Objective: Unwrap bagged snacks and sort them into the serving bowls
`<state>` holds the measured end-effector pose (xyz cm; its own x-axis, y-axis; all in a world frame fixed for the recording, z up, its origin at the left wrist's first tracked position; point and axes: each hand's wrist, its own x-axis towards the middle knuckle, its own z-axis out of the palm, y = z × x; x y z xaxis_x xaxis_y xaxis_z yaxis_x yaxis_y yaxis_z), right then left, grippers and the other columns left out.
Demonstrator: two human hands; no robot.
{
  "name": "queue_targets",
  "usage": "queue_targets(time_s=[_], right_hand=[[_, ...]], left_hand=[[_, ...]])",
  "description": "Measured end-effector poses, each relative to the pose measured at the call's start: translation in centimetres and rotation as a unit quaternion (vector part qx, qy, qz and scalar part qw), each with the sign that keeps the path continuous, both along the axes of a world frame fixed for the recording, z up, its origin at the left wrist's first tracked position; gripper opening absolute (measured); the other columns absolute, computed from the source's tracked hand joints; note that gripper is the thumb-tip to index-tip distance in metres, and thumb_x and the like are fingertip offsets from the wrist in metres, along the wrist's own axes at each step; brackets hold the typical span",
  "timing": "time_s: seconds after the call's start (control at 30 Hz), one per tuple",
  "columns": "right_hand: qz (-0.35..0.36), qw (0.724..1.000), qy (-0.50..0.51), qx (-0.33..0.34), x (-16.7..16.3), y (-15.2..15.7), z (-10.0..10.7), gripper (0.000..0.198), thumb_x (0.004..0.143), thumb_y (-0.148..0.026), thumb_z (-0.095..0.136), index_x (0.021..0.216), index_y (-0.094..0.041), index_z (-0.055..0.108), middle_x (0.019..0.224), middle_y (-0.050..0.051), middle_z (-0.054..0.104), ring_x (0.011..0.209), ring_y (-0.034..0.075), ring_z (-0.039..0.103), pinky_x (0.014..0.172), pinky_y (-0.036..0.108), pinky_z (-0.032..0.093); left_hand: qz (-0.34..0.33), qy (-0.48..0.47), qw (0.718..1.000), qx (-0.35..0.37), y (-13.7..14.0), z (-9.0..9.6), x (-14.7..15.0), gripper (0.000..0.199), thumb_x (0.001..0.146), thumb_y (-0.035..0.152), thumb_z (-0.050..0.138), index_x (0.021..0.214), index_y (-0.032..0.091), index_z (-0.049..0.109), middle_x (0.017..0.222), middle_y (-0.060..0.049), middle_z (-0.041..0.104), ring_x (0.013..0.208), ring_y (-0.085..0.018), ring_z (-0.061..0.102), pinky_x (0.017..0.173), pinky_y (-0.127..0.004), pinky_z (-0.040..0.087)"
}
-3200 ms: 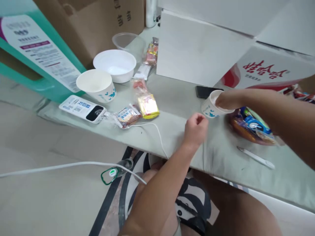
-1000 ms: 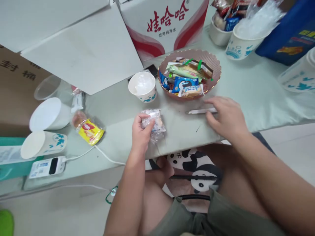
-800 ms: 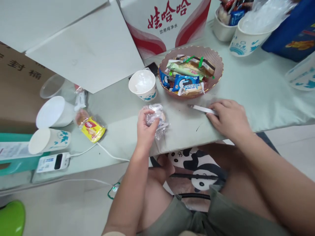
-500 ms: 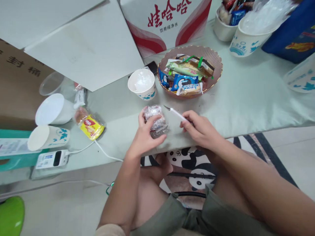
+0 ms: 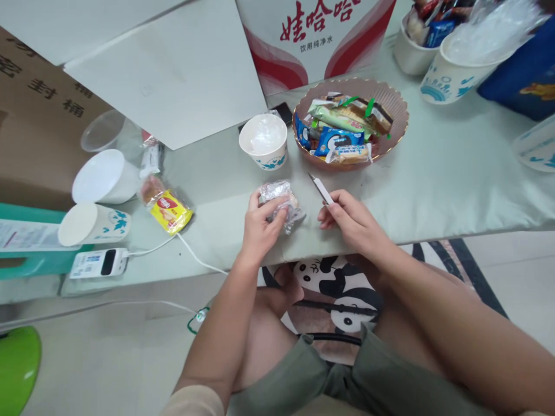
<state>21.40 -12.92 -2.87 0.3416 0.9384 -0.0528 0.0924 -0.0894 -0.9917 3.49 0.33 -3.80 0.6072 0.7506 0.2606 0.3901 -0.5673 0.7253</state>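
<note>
My left hand (image 5: 259, 226) is closed around a clear plastic-wrapped bundle (image 5: 295, 215), low over the cloth near the front edge. What lies inside the crinkled wrap is too unclear to name. To the right of it, my right hand (image 5: 354, 221) grips a craft knife (image 5: 321, 190) with a white handle. Its thin dark blade points up and left, apart from the bundle. Just beyond the bundle stands a paper cup (image 5: 269, 160) with clear plastic inside. A pink ribbed bowl (image 5: 396, 124) of wrapped snacks is behind the knife.
A yellow snack packet (image 5: 171, 214), a tipped paper cup (image 5: 110, 226) and a white power bank (image 5: 99, 263) with a cable lie at left. Cardboard boxes, including a red-and-white box (image 5: 299, 63), stand at the back. More cups (image 5: 453, 75) are at right.
My left fingers have closed more tightly over the bundle, which has turned a little. The knife now points more steeply upward. The whole view has shifted slightly.
</note>
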Motion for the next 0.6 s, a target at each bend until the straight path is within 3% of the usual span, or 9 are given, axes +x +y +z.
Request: queue_targets(time_s=[0.2,0.33,0.37,0.5,0.6], right_hand=[[0.052,0.969,0.241,0.030,-2.0,1.7,0.0,0.040,0.092,-0.066,0.055,0.094,-0.027,0.049,0.102,0.006,0.078,0.094,0.020,0.075,0.094,0.043,0.059],[-0.007,0.946,0.320,0.048,-2.3,2.4,-0.3,0.035,0.092,-0.060,0.057,0.091,-0.027,0.046,0.103,0.005,0.078,0.103,0.021,0.075,0.099,0.046,0.057],[-0.016,0.946,0.321,0.047,-2.3,2.4,-0.4,0.034,0.092,-0.060,0.057,0.091,-0.027,0.047,0.103,0.005,0.079,0.105,0.022,0.075,0.099,0.046,0.057],[-0.009,0.958,0.283,0.045,-2.6,2.5,-0.4,0.038,0.088,-0.065,0.058,0.093,-0.028,0.052,0.101,0.005,0.078,0.108,0.025,0.073,0.098,0.047,0.057],[0.002,0.971,0.231,0.055,-2.7,2.5,-0.1,0.038,0.090,-0.066,0.054,0.093,-0.028,0.055,0.098,0.004,0.077,0.107,0.023,0.071,0.100,0.044,0.054]], left_hand=[[-0.031,-0.030,0.994,-0.103,-0.4,0.2,0.3,0.043,0.093,0.052,0.059,0.120,0.023,0.074,0.123,-0.011,0.062,0.123,-0.027,0.062,0.111,-0.044,0.049],[-0.109,0.019,0.987,-0.116,-0.5,0.1,-0.3,0.087,0.068,0.052,0.086,0.147,0.030,0.055,0.134,-0.010,0.053,0.128,-0.030,0.059,0.110,-0.045,0.050],[-0.104,0.027,0.989,-0.103,-0.5,0.1,-0.4,0.087,0.068,0.048,0.087,0.147,0.031,0.054,0.134,-0.010,0.053,0.128,-0.030,0.059,0.110,-0.046,0.050],[-0.029,-0.018,0.998,-0.044,-0.7,-0.1,0.4,0.036,0.091,0.039,0.065,0.124,0.024,0.071,0.124,-0.010,0.058,0.118,-0.025,0.063,0.107,-0.042,0.052],[0.005,-0.045,0.999,-0.026,-0.8,-0.2,1.1,0.032,0.096,0.041,0.058,0.116,0.022,0.074,0.120,-0.011,0.060,0.114,-0.024,0.064,0.102,-0.040,0.054]])
